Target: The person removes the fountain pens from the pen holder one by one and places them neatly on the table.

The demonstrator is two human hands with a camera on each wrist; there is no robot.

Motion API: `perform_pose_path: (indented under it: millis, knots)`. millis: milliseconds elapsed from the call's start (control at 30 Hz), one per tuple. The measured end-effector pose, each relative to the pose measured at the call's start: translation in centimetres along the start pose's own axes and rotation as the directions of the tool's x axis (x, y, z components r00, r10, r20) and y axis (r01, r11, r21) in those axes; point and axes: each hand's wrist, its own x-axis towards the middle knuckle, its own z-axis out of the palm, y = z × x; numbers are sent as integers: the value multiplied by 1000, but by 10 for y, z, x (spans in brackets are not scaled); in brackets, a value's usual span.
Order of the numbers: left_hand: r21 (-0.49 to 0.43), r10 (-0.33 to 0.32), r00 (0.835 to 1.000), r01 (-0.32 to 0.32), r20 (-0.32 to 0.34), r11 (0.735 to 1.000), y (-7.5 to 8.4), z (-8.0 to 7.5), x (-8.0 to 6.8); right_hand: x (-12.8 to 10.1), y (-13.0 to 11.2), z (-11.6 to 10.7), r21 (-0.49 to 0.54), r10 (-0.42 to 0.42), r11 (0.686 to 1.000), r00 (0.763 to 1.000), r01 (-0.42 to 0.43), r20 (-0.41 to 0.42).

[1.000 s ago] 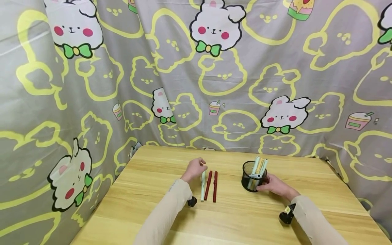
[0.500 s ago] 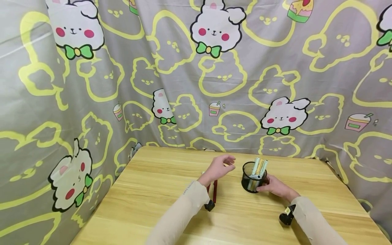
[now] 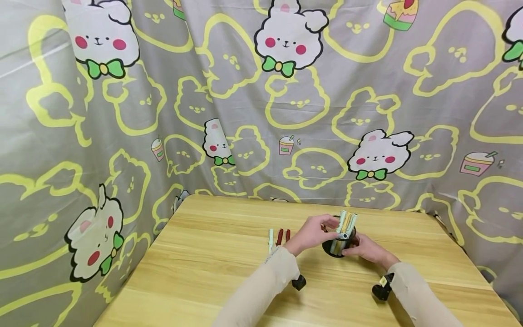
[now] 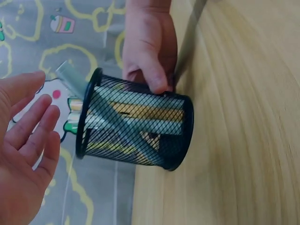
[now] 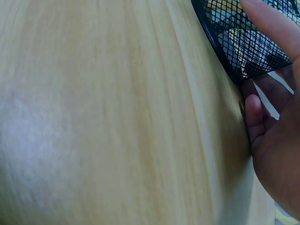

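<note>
A black mesh pen holder (image 3: 328, 250) stands on the table with several pale green and yellow pens (image 3: 347, 221) inside. In the left wrist view one pale green pen (image 4: 71, 75) leans across the holder and sticks out past its rim. My right hand (image 3: 371, 250) holds the holder from the right, thumb on the mesh and fingers round the far side. My left hand (image 3: 313, 232) is at the holder's top, beside the pens. Its fingers (image 4: 33, 131) are loosely bent and hold nothing, apart from the rim in the left wrist view.
Left of the holder lie a pale green pen (image 3: 271, 236) and two dark red pens (image 3: 280, 235), partly hidden by the left forearm. The wooden table (image 3: 220, 227) ends at a grey patterned curtain (image 3: 245, 109) behind and on the left.
My left hand has moved right, from the pens lying on the table to the top of the pen holder. My right hand has stayed on the holder.
</note>
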Motion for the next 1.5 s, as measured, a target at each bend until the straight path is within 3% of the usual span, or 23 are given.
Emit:
perform_pose_path:
  millis: [367, 833, 1000, 1200, 1500]
  knots:
    - [80, 14, 1000, -16, 28, 997, -5, 19, 6, 0, -2, 0, -2, -6, 1000, 1000, 6, 7]
    - [192, 14, 998, -27, 67, 981, -5, 21, 9, -1, -1, 1, 2, -22, 1000, 1000, 22, 13]
    - [186, 30, 997, -42, 71, 982, -5, 20, 10, -1, -2, 1, -3, -10, 1000, 1000, 10, 12]
    - [133, 0, 999, -6, 49, 991, -12, 16, 7, 1, 2, 1, -17, -5, 1000, 1000, 5, 3]
    - [163, 2, 1000, -5, 22, 987, -13, 11, 4, 2, 2, 1, 12, 0, 1000, 1000, 0, 1]
